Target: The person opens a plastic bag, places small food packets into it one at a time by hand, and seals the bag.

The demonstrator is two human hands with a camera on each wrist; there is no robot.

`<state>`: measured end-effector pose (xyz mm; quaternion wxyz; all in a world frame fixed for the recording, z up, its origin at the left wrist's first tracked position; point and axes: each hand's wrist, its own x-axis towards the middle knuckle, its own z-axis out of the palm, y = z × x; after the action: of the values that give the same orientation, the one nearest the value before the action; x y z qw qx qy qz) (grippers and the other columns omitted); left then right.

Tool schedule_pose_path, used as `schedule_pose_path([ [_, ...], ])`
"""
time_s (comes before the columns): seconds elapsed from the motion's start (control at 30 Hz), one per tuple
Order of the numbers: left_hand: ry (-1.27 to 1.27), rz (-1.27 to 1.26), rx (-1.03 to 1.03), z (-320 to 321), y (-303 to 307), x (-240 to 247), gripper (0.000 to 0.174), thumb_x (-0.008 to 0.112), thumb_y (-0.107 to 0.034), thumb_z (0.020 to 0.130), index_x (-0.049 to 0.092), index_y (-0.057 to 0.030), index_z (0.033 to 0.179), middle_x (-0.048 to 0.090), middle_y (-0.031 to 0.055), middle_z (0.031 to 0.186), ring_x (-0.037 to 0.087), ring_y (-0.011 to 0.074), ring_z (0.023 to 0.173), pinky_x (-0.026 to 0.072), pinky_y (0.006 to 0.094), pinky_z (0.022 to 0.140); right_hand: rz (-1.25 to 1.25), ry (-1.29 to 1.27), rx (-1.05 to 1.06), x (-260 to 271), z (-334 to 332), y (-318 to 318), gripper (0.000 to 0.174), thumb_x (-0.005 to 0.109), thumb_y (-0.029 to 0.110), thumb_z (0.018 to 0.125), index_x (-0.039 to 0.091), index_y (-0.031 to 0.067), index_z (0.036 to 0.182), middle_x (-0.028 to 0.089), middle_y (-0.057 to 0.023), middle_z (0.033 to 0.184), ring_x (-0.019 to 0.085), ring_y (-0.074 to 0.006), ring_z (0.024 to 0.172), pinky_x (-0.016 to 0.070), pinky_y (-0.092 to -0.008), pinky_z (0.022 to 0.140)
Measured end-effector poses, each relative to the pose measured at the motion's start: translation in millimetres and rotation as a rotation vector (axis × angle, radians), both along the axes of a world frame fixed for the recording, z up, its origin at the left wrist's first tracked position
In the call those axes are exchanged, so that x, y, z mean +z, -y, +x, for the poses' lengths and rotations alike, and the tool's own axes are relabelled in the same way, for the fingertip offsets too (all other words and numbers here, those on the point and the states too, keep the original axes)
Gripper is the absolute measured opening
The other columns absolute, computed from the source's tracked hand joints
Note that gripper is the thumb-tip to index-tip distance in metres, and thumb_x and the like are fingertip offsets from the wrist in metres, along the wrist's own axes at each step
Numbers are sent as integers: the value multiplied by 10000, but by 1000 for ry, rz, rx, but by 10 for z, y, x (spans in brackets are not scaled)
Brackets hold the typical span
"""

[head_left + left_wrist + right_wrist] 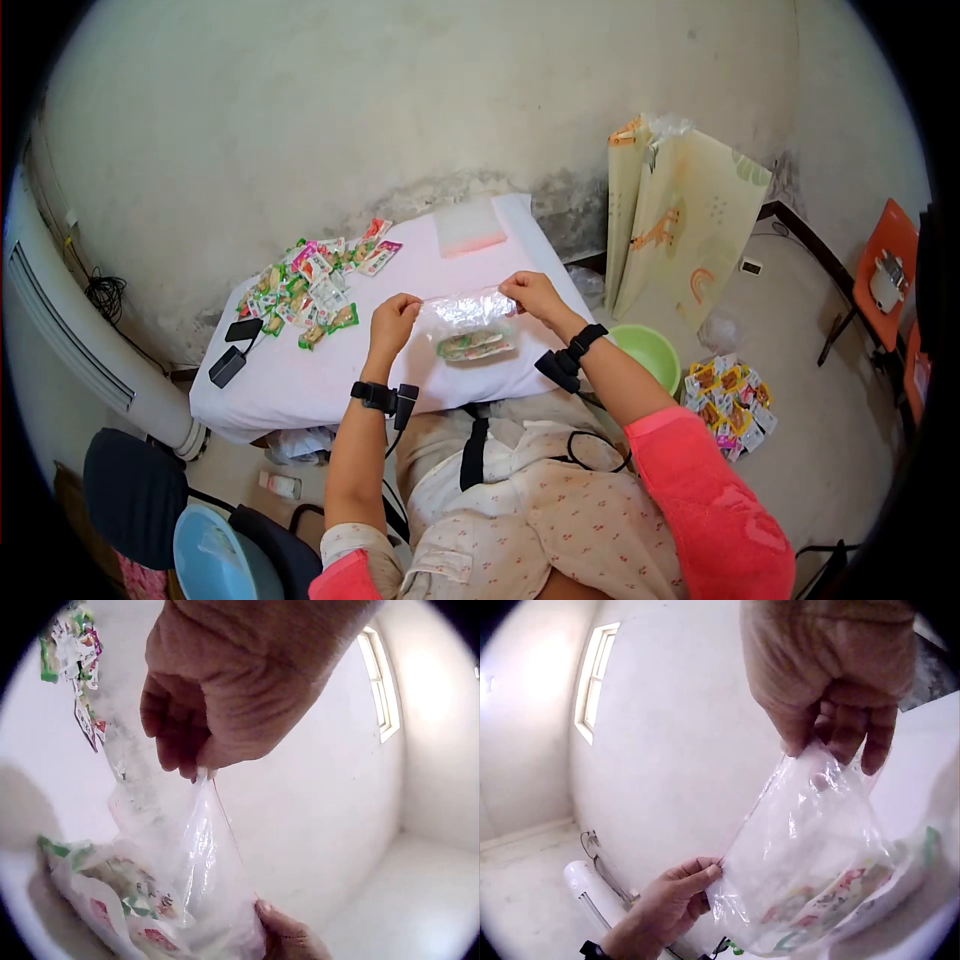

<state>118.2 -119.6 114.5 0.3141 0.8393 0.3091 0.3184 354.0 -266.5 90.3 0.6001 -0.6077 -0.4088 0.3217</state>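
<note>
A clear plastic bag [465,312] hangs between both hands over the table, with several green and white packets [476,344] in its lower part. The left hand [396,322] pinches one top corner of the bag, and the right hand [533,295] pinches the opposite one. In the left wrist view the left hand [225,690] grips the film from above. The right wrist view has the right hand [832,682] holding its corner, the bag's edge [754,810] stretched between the two hands.
Loose packets [305,285] lie piled on the table's left, by a black phone [243,329]. Flat clear bags [470,228] lie at the back. A green basin [648,355] and more packets [730,405] are on the floor at right; a blue basin [225,560] is at lower left.
</note>
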Motion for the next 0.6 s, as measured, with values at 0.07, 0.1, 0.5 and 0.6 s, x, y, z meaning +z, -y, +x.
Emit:
schedule_pose_path([
  [0.07,56,16,30,21,13,-21,153,587,-120,853,660,4,902,621,39,705,557,108,650,455,257,623,-18,19,-13,52,-13,21,154,631,173,858,633,19,867,590,-8,692,602,-108,581,488,-226,528],
  [0.1,54,14,31,19,34,-9,153,587,-120,853,660,4,902,621,39,705,557,108,650,455,257,623,28,16,-12,99,-33,54,155,628,172,860,634,17,867,595,-10,698,596,-104,579,479,-224,529],
  [0.5,-61,879,-180,301,812,29,668,710,-238,685,471,-45,1277,415,206,1347,384,372,1259,330,517,1011,215,147,-9,154,-15,-53,157,637,175,845,651,19,833,585,-15,666,531,-86,560,452,-235,508],
  [0.6,-144,679,2,356,785,-208,830,742,-301,691,356,-49,1381,327,201,1427,315,372,1315,288,547,1036,96,202,110,36,116,-189,158,625,185,864,638,28,864,578,-10,691,541,-89,599,496,-244,548],
])
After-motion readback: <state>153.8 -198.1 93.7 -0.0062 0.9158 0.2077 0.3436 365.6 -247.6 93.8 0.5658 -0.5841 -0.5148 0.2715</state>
